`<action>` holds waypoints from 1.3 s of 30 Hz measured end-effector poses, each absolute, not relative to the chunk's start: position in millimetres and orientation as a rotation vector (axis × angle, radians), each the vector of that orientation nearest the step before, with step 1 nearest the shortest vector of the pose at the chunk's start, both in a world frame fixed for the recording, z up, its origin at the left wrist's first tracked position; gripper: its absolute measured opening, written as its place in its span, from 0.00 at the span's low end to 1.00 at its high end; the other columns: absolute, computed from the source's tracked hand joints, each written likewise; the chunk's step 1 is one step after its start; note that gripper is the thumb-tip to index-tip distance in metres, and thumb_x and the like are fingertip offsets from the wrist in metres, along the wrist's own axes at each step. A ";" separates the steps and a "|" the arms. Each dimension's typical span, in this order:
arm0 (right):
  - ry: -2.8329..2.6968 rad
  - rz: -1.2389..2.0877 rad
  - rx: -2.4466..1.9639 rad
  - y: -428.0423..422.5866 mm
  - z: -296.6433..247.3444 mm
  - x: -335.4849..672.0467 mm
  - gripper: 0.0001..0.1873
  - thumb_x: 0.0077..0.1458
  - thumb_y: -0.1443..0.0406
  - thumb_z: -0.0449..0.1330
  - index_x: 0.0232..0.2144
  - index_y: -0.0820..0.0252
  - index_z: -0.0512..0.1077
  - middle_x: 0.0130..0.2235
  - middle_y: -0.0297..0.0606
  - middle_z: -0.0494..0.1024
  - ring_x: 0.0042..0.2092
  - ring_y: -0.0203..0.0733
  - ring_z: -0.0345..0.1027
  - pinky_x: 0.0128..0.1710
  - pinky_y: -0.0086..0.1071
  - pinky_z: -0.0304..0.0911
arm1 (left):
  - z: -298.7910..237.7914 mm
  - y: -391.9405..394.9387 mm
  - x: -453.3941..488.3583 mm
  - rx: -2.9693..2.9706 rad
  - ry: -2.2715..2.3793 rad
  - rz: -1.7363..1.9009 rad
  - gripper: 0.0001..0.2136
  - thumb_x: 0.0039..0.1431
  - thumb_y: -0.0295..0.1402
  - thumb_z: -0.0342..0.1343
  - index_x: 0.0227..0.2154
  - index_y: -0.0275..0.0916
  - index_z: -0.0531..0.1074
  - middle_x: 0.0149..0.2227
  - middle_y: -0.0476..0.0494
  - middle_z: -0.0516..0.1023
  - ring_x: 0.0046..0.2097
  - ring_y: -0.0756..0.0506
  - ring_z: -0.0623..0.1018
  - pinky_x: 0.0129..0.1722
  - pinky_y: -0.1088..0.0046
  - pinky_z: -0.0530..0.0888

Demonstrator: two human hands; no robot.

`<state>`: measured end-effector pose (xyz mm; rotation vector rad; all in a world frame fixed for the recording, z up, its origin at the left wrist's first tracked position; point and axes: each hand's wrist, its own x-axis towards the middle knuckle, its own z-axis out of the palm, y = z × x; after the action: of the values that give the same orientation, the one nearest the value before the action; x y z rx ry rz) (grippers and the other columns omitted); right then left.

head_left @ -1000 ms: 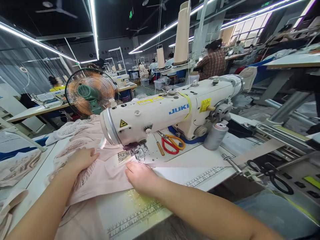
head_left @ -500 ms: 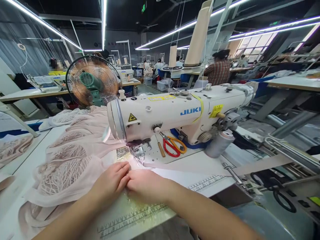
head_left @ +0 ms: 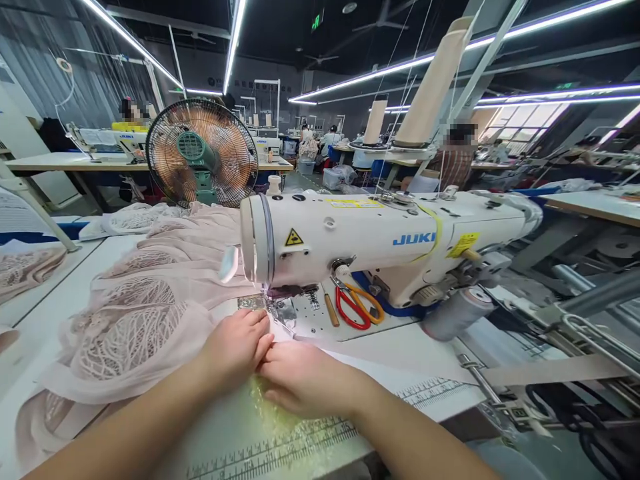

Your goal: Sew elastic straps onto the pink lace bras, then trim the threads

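My left hand (head_left: 235, 347) lies on pale pink lace fabric (head_left: 140, 313), fingers together and pressing its edge just in front of the presser foot (head_left: 280, 308) of a white sewing machine (head_left: 380, 240). My right hand (head_left: 303, 377) rests beside it, fingertips touching the left hand, fingers curled down onto the fabric's edge on the table. The pink fabric is bunched up to the left and behind the machine head.
Red and orange scissors (head_left: 357, 308) and a wooden-handled tool (head_left: 331, 310) lie on the machine bed. A grey thread cone (head_left: 453, 315) lies at the right. A standing fan (head_left: 203, 153) is behind. Rulers (head_left: 280, 447) run along the table's front edge. Other people work at distant tables.
My left hand slid right along the fabric to meet the right hand in front of the needle. The fabric bunched up at the left, and my view shifted left.
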<state>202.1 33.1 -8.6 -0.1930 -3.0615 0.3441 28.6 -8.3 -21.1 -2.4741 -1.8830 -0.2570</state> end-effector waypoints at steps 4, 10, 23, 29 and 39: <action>-3.104 0.410 -0.097 30.7 -2.0 204.8 0.07 0.57 0.63 0.61 0.33 0.63 0.72 0.37 0.40 0.77 0.44 0.44 0.68 0.41 0.31 0.62 | -18.4 -9.9 29.2 -2.479 -1.909 -0.224 0.16 0.64 0.34 0.43 0.47 0.37 0.72 0.47 0.38 0.76 0.47 0.38 0.73 0.47 0.58 0.70; -3.087 0.611 -0.254 33.0 11.5 222.2 0.08 0.58 0.61 0.61 0.32 0.61 0.71 0.35 0.35 0.76 0.38 0.40 0.69 0.35 0.28 0.59 | -17.2 -15.4 32.8 -2.447 -1.980 -0.092 0.16 0.64 0.35 0.43 0.50 0.37 0.69 0.50 0.38 0.73 0.48 0.37 0.71 0.44 0.58 0.71; -3.132 0.715 -0.446 40.4 18.5 237.3 0.15 0.52 0.57 0.67 0.30 0.61 0.68 0.33 0.37 0.75 0.35 0.42 0.68 0.32 0.29 0.57 | -25.0 -13.1 35.8 -2.403 -1.856 -0.064 0.18 0.63 0.36 0.48 0.52 0.32 0.68 0.48 0.33 0.73 0.49 0.35 0.72 0.44 0.57 0.73; -3.156 0.728 -0.338 42.5 19.6 239.0 0.14 0.51 0.60 0.66 0.30 0.62 0.67 0.35 0.36 0.75 0.36 0.42 0.68 0.32 0.29 0.57 | -32.4 -18.4 32.5 -2.472 -1.651 -0.083 0.20 0.61 0.35 0.50 0.52 0.27 0.68 0.54 0.25 0.71 0.54 0.33 0.71 0.53 0.55 0.70; -3.083 0.702 -0.311 44.4 12.6 233.0 0.13 0.53 0.59 0.66 0.33 0.64 0.70 0.40 0.42 0.74 0.40 0.45 0.68 0.37 0.32 0.61 | -29.4 -6.6 16.8 -2.431 -1.560 -0.185 0.15 0.62 0.31 0.49 0.50 0.32 0.71 0.55 0.28 0.71 0.55 0.32 0.71 0.47 0.51 0.72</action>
<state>233.0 44.4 12.6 -0.3114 -3.0829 0.7025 16.8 -6.6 -29.4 -2.4307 -1.5595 -0.1851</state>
